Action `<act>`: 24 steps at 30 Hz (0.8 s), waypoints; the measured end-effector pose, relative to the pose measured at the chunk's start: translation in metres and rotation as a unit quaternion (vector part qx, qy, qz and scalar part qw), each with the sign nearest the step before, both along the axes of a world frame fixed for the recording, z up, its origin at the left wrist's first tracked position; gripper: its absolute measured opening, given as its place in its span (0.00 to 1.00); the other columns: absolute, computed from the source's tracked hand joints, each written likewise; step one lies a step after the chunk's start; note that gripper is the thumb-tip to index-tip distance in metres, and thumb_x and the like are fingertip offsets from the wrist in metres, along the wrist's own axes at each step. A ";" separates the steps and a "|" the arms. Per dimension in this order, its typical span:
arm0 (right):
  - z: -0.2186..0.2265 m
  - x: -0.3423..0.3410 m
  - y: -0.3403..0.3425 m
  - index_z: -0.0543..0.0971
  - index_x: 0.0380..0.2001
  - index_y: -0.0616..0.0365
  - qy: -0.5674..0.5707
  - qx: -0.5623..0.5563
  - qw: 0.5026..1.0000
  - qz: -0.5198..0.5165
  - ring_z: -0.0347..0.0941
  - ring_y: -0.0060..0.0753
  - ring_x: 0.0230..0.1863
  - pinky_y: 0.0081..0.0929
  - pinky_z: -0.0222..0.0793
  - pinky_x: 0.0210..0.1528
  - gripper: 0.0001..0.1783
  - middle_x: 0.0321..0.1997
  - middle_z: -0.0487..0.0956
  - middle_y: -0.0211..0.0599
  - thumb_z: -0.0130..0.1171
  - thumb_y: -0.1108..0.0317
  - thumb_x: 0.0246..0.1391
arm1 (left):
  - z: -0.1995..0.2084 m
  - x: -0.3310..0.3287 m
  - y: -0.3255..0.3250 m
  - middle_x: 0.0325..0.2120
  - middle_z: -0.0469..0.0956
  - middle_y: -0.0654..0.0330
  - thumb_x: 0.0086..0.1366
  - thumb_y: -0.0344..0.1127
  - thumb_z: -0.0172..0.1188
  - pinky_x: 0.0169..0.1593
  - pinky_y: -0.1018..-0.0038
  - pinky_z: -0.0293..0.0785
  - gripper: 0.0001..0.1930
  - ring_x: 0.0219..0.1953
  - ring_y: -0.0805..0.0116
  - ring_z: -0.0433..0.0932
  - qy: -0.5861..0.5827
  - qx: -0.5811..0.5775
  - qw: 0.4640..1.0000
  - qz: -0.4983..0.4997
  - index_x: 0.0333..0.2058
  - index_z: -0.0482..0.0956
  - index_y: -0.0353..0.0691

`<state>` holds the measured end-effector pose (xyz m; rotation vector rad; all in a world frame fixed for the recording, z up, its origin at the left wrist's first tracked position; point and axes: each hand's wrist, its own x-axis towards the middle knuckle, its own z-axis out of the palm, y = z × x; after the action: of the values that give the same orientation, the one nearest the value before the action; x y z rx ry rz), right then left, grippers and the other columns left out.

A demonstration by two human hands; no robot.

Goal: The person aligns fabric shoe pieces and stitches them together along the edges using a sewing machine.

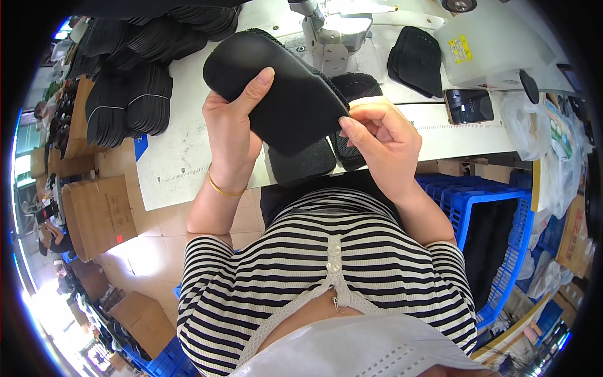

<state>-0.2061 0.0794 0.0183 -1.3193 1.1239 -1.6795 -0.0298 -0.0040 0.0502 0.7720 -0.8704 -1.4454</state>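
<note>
In the head view, a black, flat, rounded piece (276, 94) is held above the white worktable (164, 179), just off twelve o'clock toward eleven. The left hand (229, 119) is partly closed on it, thumb along the upper face and fingers hidden behind, probably to support its weight. The right hand (386, 135) pinches its right-hand edge between thumb and forefinger, other fingers curled, seemingly to steady that corner. Similar black pieces (300, 164) lie beneath, within easy reach. The sewing machine (336, 39) stands at twelve o'clock. Toward ten, white bands circle stacked black bundles (103, 119), likely against slipping. Loose pieces (418, 63) rest toward one, a phone (469, 105) toward two.
</note>
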 end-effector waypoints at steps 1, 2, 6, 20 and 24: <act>-0.002 -0.001 -0.001 0.78 0.32 0.65 -0.008 -0.009 1.000 0.009 0.74 0.17 0.31 0.15 0.73 0.32 0.06 0.35 0.78 0.37 0.64 0.79 0.51 | 0.000 0.000 -0.001 0.34 0.81 0.60 0.56 0.21 0.66 0.43 0.77 0.78 0.09 0.36 0.72 0.80 -0.006 -0.001 1.000 0.001 0.37 0.80 0.34; -0.004 -0.001 -0.002 0.78 0.32 0.65 -0.008 -0.009 1.000 0.010 0.74 0.17 0.31 0.15 0.73 0.32 0.06 0.35 0.78 0.37 0.64 0.79 0.51 | 0.000 0.000 -0.003 0.34 0.81 0.60 0.56 0.21 0.66 0.43 0.77 0.78 0.09 0.36 0.72 0.80 -0.006 -0.001 1.000 0.002 0.37 0.80 0.34; -0.007 0.002 -0.002 0.78 0.33 0.64 -0.038 -0.029 0.999 0.010 0.74 0.17 0.30 0.14 0.72 0.32 0.06 0.34 0.77 0.35 0.64 0.79 0.51 | 0.003 0.000 -0.006 0.33 0.81 0.60 0.56 0.21 0.67 0.43 0.77 0.78 0.09 0.35 0.72 0.80 -0.014 0.005 1.000 -0.004 0.37 0.80 0.33; 0.023 -0.002 -0.030 0.79 0.37 0.66 0.026 0.093 0.995 0.008 0.77 0.20 0.23 0.15 0.73 0.27 0.08 0.26 0.81 0.36 0.56 0.73 0.59 | 0.020 -0.014 -0.057 0.32 0.82 0.59 0.54 0.22 0.68 0.40 0.80 0.76 0.08 0.32 0.75 0.79 -0.126 -0.046 0.991 -0.027 0.34 0.81 0.32; 0.029 -0.005 -0.049 0.78 0.36 0.68 -0.087 0.069 0.993 0.038 0.77 0.22 0.22 0.15 0.71 0.24 0.08 0.28 0.82 0.45 0.54 0.72 0.60 | 0.029 -0.020 -0.090 0.30 0.82 0.58 0.53 0.22 0.68 0.38 0.78 0.76 0.08 0.31 0.72 0.80 -0.211 -0.122 0.969 -0.038 0.34 0.81 0.30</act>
<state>-0.2114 0.0300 0.0468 -1.0933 1.0553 -1.5980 -0.0501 -0.0940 0.0794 0.8793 -1.3905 -1.2254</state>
